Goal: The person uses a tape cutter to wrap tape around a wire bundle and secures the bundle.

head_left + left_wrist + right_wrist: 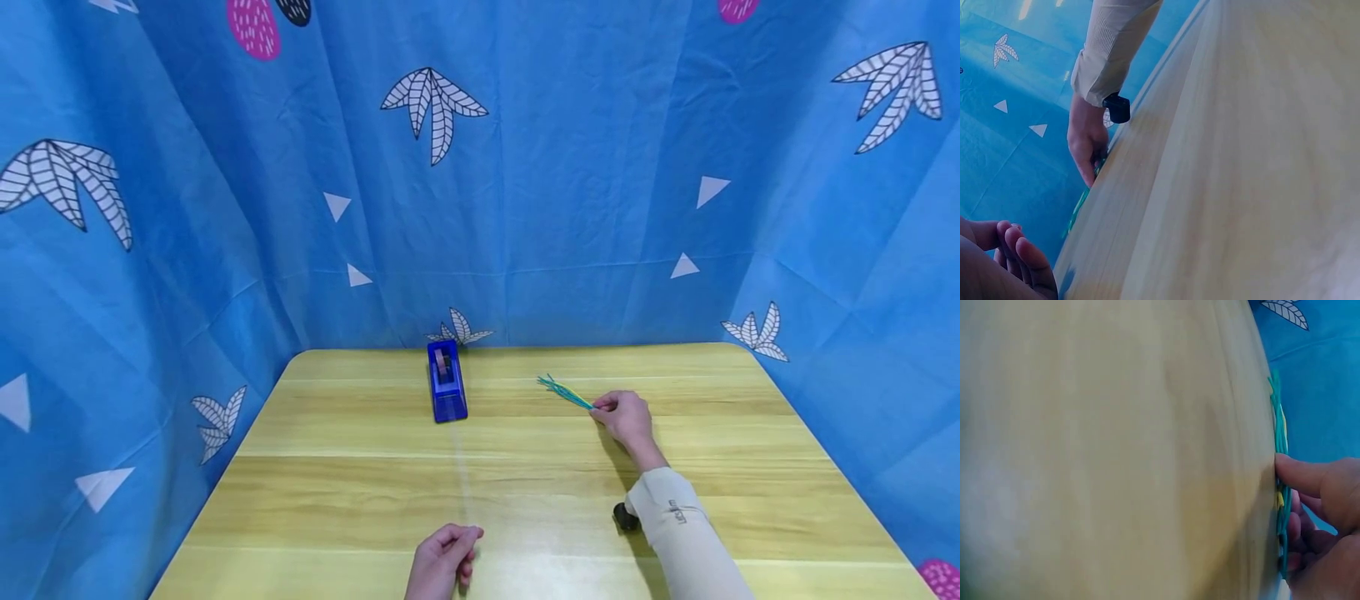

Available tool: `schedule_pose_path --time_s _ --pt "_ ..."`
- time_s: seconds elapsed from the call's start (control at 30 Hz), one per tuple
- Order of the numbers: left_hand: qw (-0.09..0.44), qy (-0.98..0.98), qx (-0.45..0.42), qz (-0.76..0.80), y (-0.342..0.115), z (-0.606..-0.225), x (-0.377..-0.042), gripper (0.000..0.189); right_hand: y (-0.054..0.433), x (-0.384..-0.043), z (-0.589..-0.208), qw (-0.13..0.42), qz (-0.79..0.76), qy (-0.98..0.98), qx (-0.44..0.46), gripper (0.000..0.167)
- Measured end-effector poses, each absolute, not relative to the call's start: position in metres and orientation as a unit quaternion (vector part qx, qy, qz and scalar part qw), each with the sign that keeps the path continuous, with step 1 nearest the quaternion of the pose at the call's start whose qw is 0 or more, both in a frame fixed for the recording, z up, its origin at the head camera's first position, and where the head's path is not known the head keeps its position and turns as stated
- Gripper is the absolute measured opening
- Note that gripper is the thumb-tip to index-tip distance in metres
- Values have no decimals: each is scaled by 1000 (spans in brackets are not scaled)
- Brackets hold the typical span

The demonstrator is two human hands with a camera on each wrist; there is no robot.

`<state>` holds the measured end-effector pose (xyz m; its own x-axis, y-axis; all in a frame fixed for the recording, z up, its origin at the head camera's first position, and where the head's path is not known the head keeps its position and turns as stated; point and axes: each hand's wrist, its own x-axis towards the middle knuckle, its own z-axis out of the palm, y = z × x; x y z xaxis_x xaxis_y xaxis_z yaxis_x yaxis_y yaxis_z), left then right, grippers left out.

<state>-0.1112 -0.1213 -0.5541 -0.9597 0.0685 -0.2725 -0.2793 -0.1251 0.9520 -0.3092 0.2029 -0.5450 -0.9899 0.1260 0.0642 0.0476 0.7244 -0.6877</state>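
Looks to me like the tape-drawn-out, bundle-in-hand step. The left hand seems to have its fingers closed on the end of a clear tape strip running to the blue dispenser. The right hand has its fingers pinched on a bundle of green and yellow strands, right of the dispenser at the far side of the bench (can't tell if they're ties or string). Next move, I'd guess, calls for a steady grip on both, tape kept flat.
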Motion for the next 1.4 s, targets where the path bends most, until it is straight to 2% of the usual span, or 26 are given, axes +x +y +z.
schedule_pose_path --time_s 0.4,0.67,0.93,1.2,1.4 --pt "110 662 -82 737 -120 -553 -112 36 202 -312 -536 13 287 -958 24 15" --pt "109 667 -80 733 -121 -553 -112 33 208 -312 -537 17 326 -945 30 15" --pt "114 659 -82 739 -121 -553 -112 35 221 -310 -534 -1 345 -938 30 30" --pt "115 650 -80 747 -120 -554 -112 36 230 -305 -536 -19 344 -939 9 13" --pt "116 648 -80 749 -120 -555 -112 36 226 -305 -536 -29 303 -952 45 11"
